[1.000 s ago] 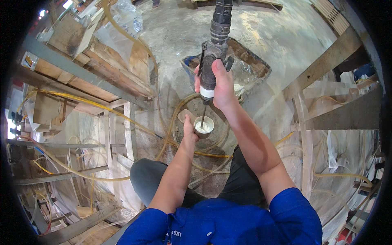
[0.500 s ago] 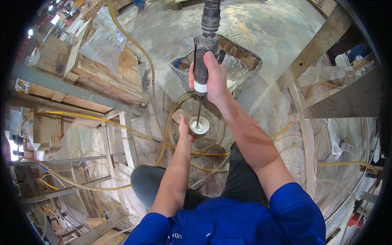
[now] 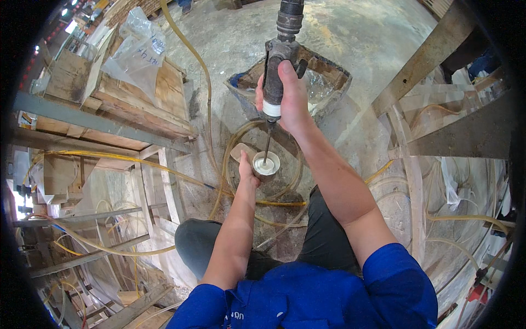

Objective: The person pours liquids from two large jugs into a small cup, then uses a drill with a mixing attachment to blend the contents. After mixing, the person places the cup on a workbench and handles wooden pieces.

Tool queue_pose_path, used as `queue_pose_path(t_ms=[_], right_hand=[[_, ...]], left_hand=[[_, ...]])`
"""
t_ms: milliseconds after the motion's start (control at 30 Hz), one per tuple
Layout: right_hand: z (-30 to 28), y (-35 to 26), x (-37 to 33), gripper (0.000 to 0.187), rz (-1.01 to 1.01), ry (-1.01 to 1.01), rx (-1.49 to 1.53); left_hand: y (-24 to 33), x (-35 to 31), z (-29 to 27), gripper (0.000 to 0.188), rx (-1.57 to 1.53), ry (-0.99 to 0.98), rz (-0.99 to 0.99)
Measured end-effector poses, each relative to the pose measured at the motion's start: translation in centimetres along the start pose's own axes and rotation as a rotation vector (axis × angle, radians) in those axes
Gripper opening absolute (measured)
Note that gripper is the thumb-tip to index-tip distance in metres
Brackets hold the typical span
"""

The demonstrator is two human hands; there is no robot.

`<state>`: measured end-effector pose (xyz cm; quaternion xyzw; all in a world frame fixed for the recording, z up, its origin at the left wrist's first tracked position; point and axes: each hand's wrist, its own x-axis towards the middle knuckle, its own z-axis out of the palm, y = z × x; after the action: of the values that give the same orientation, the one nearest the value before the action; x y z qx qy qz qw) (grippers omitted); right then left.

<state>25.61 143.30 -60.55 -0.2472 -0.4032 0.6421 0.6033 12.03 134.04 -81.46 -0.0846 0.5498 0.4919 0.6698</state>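
My right hand (image 3: 293, 98) is wrapped around a dark pneumatic drill (image 3: 273, 82) with a white ring near its lower end. From the drill a thin metal rod (image 3: 268, 143) runs down into a small cup (image 3: 266, 174). Inside the cup is a white, creamy liquid (image 3: 265, 165), where the rod's tip is hidden. My left hand (image 3: 248, 172) is closed around the cup's left side and holds it below the drill. A flat tan piece with a rounded end (image 3: 241, 150) sticks out beside the left fingers; I cannot tell whether the hand grips it.
Behind the drill stands a worn open box (image 3: 332, 102) with clear plastic inside. A coiled yellowish hose (image 3: 226, 159) lies on the floor around the cup. Wooden crates (image 3: 145, 104) and a metal frame (image 3: 93, 123) are at left; metal beams (image 3: 422, 60) rise at right.
The drill's upper end has shifted slightly right, and the cup now sits slightly higher in view. Both hands keep their hold, with the rod still in the white liquid.
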Motion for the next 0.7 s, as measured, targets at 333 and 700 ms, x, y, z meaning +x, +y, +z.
queue_pose_path(t_ms=[333, 700], right_hand=[[0.2, 0.0, 0.1, 0.057, -0.021, -0.032, -0.011], [-0.1, 0.4, 0.2, 0.06, -0.03, -0.021, 0.003]], left_hand=[[0.2, 2.4, -1.7, 0.076, -0.014, -0.029, 0.01], [0.6, 2.4, -2.0, 0.065, -0.079, 0.003, 0.028]])
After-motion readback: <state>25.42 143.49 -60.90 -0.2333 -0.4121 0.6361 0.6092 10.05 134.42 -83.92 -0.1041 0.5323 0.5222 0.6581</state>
